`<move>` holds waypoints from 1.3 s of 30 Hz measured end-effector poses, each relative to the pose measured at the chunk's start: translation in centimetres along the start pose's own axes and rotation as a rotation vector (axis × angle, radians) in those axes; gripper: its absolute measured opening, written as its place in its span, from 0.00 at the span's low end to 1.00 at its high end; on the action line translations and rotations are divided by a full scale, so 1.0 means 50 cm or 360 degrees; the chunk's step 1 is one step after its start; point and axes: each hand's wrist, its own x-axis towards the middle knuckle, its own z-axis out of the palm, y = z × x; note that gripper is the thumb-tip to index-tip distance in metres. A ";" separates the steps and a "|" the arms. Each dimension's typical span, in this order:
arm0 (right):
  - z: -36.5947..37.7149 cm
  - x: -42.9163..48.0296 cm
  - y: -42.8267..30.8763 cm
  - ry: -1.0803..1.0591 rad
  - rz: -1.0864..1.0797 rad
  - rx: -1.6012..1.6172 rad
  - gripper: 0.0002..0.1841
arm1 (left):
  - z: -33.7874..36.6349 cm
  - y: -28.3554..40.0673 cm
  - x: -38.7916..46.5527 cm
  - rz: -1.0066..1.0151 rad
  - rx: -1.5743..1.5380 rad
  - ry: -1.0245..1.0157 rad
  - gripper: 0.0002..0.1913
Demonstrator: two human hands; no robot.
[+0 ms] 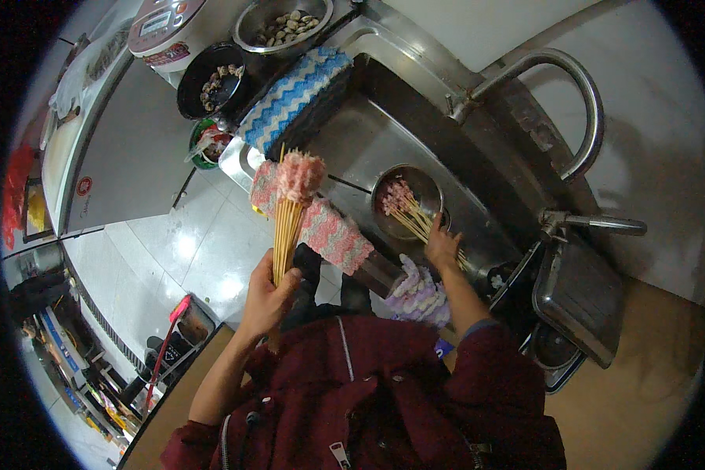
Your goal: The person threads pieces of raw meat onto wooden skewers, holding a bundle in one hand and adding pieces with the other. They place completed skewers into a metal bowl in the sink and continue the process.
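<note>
A bundle of thin wooden skewers (288, 226) with pink raw meat (301, 176) massed at the upper ends stands roughly upright in my left hand (273, 294), whose fingers close around the lower sticks. More skewers (414, 217) with pink meat tips lie in a round metal bowl (380, 220) in the steel sink, their bare ends sticking out over the rim. My right hand (443, 247) is at the bowl's near right edge, over those sticks; whether its fingers grip any is unclear. A pink and white knitted cloth (338, 235) hangs over the sink's front edge, behind the raised bundle.
Across the sink's left end lies a blue and white cloth (294, 100). Beyond it are a metal bowl of clams (248, 36), a black bowl of shellfish (189, 88) and a rice cooker (170, 26). A curved faucet (593, 117) arches at right, near a metal tray (581, 299).
</note>
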 end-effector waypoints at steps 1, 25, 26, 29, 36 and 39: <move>0.016 0.006 0.001 0.0016 0.0046 0.0097 0.41 | -0.001 -0.006 0.004 -0.0055 0.0093 0.0003 0.07; -0.178 -0.276 0.022 -0.0594 0.0492 0.2686 0.09 | 0.156 -0.081 0.170 0.0240 0.0743 -0.0316 0.14; -0.184 -0.283 0.023 -0.0571 0.0575 0.2616 0.09 | 0.164 -0.090 0.178 0.0111 0.0792 -0.0385 0.15; -0.198 -0.308 0.027 -0.0501 0.0739 0.2705 0.09 | 0.197 -0.131 0.231 0.0329 0.1074 -0.0486 0.16; -0.239 -0.388 0.037 -0.0505 0.0671 0.2978 0.10 | 0.277 -0.310 0.385 0.0602 0.1488 -0.0693 0.19; -0.254 -0.415 0.038 -0.0451 0.0621 0.2913 0.10 | 0.309 -0.331 0.440 0.0684 0.1744 -0.0738 0.22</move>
